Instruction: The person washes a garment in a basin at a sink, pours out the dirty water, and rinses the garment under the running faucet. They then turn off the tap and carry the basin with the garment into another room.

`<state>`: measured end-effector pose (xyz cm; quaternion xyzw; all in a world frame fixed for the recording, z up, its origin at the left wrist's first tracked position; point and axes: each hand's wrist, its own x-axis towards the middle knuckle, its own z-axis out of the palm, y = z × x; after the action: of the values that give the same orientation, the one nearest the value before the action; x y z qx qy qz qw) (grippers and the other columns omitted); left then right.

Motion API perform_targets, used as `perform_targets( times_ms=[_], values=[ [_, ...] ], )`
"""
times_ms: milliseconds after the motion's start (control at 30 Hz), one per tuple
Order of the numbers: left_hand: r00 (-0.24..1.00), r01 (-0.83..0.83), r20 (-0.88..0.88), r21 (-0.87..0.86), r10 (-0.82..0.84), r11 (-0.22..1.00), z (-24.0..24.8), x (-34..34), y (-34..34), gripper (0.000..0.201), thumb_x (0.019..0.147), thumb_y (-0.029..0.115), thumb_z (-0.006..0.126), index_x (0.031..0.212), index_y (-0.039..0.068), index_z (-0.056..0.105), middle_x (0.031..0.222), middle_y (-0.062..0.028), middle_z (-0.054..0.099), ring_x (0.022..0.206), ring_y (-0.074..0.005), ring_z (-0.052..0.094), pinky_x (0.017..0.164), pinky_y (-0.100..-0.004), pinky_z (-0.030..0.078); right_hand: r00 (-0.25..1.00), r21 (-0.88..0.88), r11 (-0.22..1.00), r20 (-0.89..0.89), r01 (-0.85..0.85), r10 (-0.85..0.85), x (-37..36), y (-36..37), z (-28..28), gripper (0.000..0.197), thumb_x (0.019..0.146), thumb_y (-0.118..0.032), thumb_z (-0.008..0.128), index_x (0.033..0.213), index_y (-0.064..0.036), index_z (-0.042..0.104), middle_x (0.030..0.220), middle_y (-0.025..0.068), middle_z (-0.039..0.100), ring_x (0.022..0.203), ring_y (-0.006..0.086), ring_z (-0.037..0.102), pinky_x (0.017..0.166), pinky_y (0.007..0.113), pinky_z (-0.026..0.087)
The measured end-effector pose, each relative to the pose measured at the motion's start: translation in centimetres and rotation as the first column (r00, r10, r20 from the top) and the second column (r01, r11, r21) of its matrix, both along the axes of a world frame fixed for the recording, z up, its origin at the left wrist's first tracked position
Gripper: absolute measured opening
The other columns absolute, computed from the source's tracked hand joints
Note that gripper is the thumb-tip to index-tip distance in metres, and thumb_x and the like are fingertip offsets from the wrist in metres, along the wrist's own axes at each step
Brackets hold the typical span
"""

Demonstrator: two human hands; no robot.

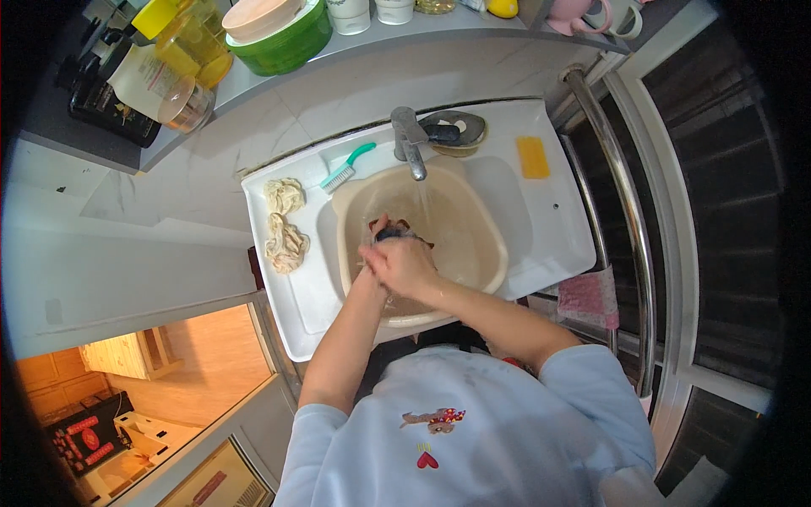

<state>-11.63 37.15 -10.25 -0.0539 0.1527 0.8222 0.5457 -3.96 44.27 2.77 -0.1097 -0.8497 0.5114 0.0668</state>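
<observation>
Both my hands are together over the left part of a cream plastic basin (497, 275), which stands in the white sink (553, 228). My right hand (407, 264) lies on top, its fingers curled over a small dark, wet-looking thing (390, 233). Beneath and beside it, my left hand (378, 225) presses against the same dark thing, mostly covered by the right. Its kind cannot be made out. From the metal faucet (409, 139), a thin stream seems to run into cloudy water in the basin.
Two crumpled cream cloths (285, 241) and a green-handled brush (347, 168) lie on the sink's left side. A yellow bar (533, 158) is at the right, a grey soap dish (463, 127) behind the faucet. Overhead, a shelf (372, 46) carries bottles; a metal rail (621, 186) runs at right.
</observation>
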Motion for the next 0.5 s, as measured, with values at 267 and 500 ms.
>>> perform_targets(
  times_ms=[267,500],
  values=[
    [0.997,0.044,0.071,-0.536,-0.007,0.843,5.0,1.6,2.8,0.042,0.101,0.040,0.039,0.129,0.011,0.050,0.129,-0.0114,0.054,0.114,-0.0301,0.054,0.094,-0.0521,0.047,0.826,0.312,0.892,0.362,0.329,-0.431,-3.3,9.8,-11.1,0.045,0.096,-0.037,0.042,0.092,-0.0016,0.069,0.090,0.0234,0.067,0.086,0.0419,0.065,0.078,0.052,0.049],
    [0.990,0.045,-0.048,-0.788,-0.133,0.614,6.4,-0.7,-0.6,0.053,0.092,0.015,0.054,0.142,0.020,0.038,0.135,-0.0087,0.050,0.121,-0.0296,0.049,0.095,-0.0622,0.039,0.927,0.294,0.953,0.332,0.074,-0.174,-1.9,10.7,-14.7,0.017,0.087,-0.017,0.059,0.096,-0.0094,0.071,0.095,0.0197,0.068,0.092,0.0368,0.064,0.083,0.046,0.049]
  ],
)
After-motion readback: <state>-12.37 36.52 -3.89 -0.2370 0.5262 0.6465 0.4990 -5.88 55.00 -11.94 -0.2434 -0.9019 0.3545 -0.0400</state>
